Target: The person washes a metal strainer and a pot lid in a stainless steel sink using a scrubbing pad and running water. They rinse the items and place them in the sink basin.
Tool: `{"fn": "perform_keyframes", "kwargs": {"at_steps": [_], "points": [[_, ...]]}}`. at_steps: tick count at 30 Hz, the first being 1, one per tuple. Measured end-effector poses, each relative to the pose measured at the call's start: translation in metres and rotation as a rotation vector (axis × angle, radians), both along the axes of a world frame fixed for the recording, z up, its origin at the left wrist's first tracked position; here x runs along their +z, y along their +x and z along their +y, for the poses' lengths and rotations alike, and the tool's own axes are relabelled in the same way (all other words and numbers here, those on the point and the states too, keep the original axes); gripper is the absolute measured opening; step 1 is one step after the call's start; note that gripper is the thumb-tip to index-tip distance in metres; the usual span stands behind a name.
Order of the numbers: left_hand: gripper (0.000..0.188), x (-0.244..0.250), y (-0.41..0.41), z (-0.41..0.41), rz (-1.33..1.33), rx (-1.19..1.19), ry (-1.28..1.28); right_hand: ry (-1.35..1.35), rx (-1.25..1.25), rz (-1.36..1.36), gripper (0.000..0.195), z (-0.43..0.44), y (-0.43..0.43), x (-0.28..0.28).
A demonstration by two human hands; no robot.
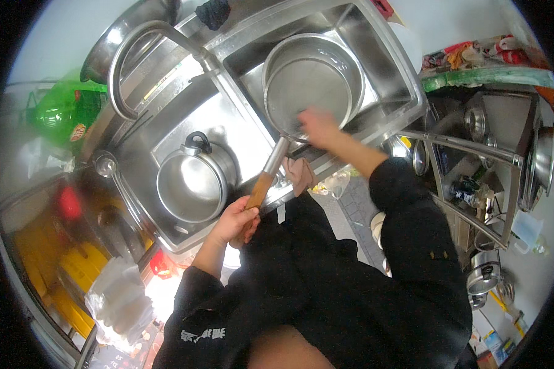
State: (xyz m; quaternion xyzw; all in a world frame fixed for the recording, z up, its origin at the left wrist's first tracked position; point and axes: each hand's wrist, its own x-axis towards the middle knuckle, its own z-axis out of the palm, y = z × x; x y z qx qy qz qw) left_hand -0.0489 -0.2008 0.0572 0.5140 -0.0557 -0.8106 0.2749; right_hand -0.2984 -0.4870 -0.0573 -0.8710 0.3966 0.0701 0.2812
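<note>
A round metal pan or strainer [310,94] with a long wooden handle lies tilted over the right basin of a stainless steel sink [383,50]. My left hand [242,220] is closed around the wooden part of that handle. Blurred, my right hand [318,128] is at the near rim of the round vessel; whether its fingers hold anything cannot be made out. Below the rim, a pinkish cloth [300,176] hangs over the sink's front edge. In the left basin stands a steel pot [191,184] with a black-handled clip or fitting at its rim.
A curved faucet [115,69] arches over the left basin. Long-handled ladles [124,198] lie along the sink's left edge. A large metal bowl [129,39] leans behind, near a green plastic bottle [57,110]. At the right stands a metal rack [471,150] with pots and bowls.
</note>
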Motion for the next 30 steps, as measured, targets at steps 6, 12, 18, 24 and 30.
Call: {"fn": "perform_keyframes", "kwargs": {"at_steps": [6,12,18,24,30], "points": [[0.04,-0.015,-0.011,-0.015,0.117,-0.101,0.052,-0.325,-0.613,-0.426,0.028,-0.066,0.044,0.006],[0.036,-0.01,-0.011,-0.006,0.1,-0.067,0.053,0.046,-0.035,-0.068,0.028,0.004,0.002,-0.016],[0.035,-0.013,-0.025,-0.016,0.055,-0.099,0.03,-0.356,-0.454,-0.051,0.026,-0.064,0.026,-0.028],[0.033,-0.02,-0.014,-0.016,0.001,-0.095,-0.023,0.024,0.043,-0.166,0.02,-0.01,-0.03,-0.007],[0.038,-0.018,-0.022,-0.024,-0.029,-0.185,-0.002,-0.411,-0.411,-0.191,0.024,-0.074,-0.004,-0.019]]}}
